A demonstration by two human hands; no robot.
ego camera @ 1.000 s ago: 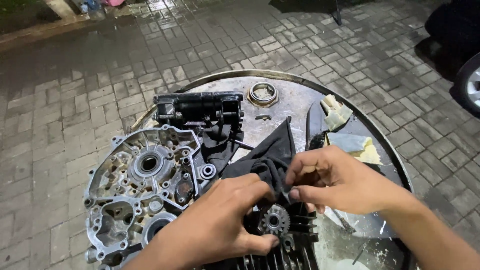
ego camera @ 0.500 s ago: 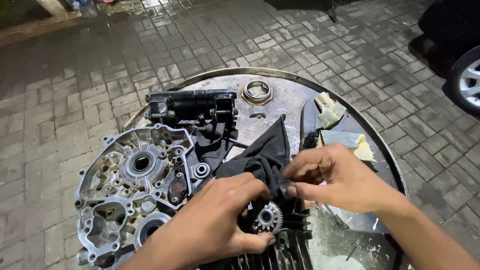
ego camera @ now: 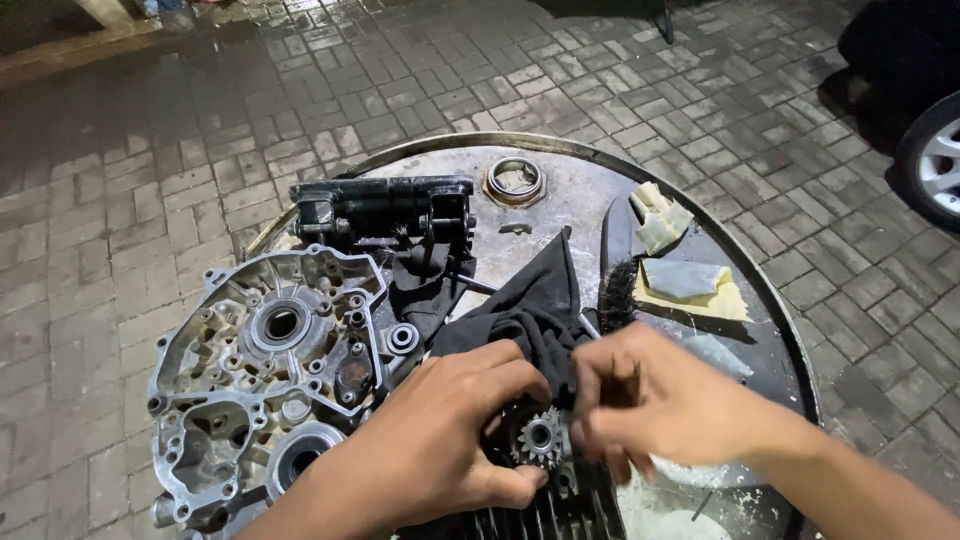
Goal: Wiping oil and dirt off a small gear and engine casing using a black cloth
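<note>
Wet brick paving [ego camera: 200, 150] is surrounding a round metal surface [ego camera: 570, 190], w/ a car wheel [ego camera: 935, 160] showing at far right.

Left hand [ego camera: 440, 440] is resting at near centre, fingers curled narrow, thumb and fingertips pressing around a small toothed gear [ego camera: 540, 437]. Right hand [ego camera: 660, 400] is sitting just right of the gear, fingers pinching a black cloth [ego camera: 530, 310] at its near edge; cloth is bunching up above the gear and touching it. Gear is sitting on a finned black engine part [ego camera: 560, 515] at the near edge of the surface, between both hands.

Ref. items:
- Silver crankcase half [ego camera: 270, 370] is lying at left, overhanging the rim.
- Black engine assy [ego camera: 385, 210] is lying far of the crankcase.
- Metal ring [ego camera: 514, 180] is lying at far centre.
- Wire brush [ego camera: 618, 290] is lying just right of the cloth.
- Folded sandpaper pcs [ego camera: 690, 280] are lying at right.
</note>
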